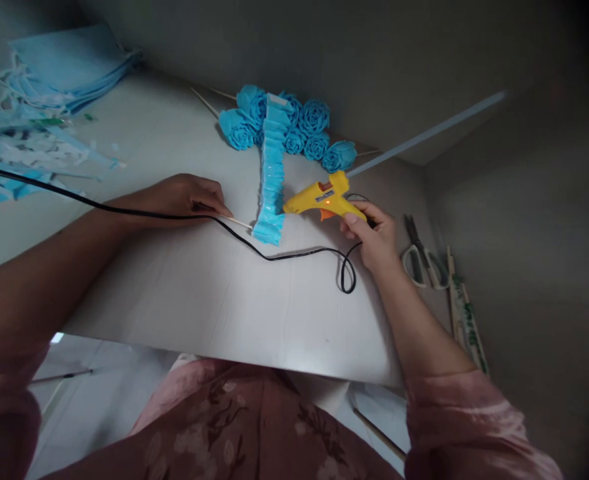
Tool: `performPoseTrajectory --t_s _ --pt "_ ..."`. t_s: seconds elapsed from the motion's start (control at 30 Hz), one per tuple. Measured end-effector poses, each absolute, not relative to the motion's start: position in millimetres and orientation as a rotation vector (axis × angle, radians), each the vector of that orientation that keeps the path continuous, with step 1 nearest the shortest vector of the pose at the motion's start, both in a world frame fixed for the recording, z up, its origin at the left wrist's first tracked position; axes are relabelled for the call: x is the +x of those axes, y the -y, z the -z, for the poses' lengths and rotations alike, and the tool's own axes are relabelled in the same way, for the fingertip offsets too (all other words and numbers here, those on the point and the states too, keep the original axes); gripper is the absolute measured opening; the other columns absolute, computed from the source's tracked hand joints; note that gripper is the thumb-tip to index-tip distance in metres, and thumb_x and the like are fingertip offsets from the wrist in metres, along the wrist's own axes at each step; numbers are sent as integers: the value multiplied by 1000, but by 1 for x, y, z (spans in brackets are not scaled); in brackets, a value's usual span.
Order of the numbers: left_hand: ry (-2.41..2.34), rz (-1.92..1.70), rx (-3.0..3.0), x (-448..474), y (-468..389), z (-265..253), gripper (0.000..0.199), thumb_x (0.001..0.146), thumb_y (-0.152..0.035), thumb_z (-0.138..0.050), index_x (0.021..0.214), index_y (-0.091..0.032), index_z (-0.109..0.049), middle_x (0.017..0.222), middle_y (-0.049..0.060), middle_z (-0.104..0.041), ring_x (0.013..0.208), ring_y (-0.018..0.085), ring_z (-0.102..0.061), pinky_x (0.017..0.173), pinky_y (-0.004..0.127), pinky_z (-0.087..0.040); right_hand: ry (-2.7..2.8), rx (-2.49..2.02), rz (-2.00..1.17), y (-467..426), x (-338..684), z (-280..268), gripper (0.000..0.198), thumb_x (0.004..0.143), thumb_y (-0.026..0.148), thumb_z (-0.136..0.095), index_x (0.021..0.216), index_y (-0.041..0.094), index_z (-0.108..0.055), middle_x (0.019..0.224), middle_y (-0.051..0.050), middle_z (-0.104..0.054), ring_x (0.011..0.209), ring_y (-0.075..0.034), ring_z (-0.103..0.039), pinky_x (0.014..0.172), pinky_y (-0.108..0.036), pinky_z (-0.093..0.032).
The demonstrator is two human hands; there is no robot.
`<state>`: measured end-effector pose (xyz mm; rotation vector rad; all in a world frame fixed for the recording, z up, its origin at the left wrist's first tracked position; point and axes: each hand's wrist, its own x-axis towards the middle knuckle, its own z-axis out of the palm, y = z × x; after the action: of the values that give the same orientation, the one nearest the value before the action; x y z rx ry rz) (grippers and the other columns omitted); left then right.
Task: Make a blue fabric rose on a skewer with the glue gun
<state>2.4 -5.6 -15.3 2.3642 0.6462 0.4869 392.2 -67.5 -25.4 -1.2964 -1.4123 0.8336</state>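
Note:
My left hand [189,199] pinches a thin wooden stick [238,221], whose far end meets the lower end of a pleated blue strip [273,167]. My right hand [372,230] grips the handle of a yellow glue gun [319,195] with an orange trigger and a small lit light. Its nozzle points left, close beside the strip's lower part; whether it touches cannot be made out. A long translucent glue stick [429,133] juts from the gun's back. The strip's upper end lies over several blue rosettes [314,117] on sticks.
A black cord [174,215] crosses my left wrist and loops below the gun. Stacked blue face masks [69,63] and scraps [34,150] lie at the left. Scissors [423,260] and wrapped sticks [467,310] rest by the right wall.

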Motion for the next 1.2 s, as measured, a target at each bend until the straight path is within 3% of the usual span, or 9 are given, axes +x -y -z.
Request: performPoseTrajectory --t_s 0.17,0.37,0.8,1.2 --pt "-606 -522 2397 0 3 20 35 104 -43 -58 109 -17 -82 96 7 -73 79 13 -63 74 19 -50 1380 -1266 -868 67 392 27 48 67 66 -84 91 26 -75 61 3 -61 50 -11 -46 49 -27 -38" --pt "-535 -612 2477 3 0 24 47 106 -52 -54 105 -15 -82 89 6 -71 72 10 -62 69 16 -50 1514 -1277 -844 68 392 30 47 73 66 -81 95 25 -76 64 3 -64 52 -11 -48 51 -27 -38" --pt "-542 -598 2475 3 0 23 54 106 -60 -50 106 -16 -82 89 7 -72 75 11 -66 69 17 -50 1445 -1199 -924 66 395 30 46 69 62 -85 94 24 -75 65 3 -63 52 -11 -48 52 -27 -39" --pt "-547 -602 2545 4 1 20 47 107 -54 -52 100 -17 -80 90 7 -74 78 12 -69 71 18 -50 1393 -1168 -990 67 394 30 48 67 63 -85 94 25 -75 62 4 -61 51 -10 -47 50 -27 -38"
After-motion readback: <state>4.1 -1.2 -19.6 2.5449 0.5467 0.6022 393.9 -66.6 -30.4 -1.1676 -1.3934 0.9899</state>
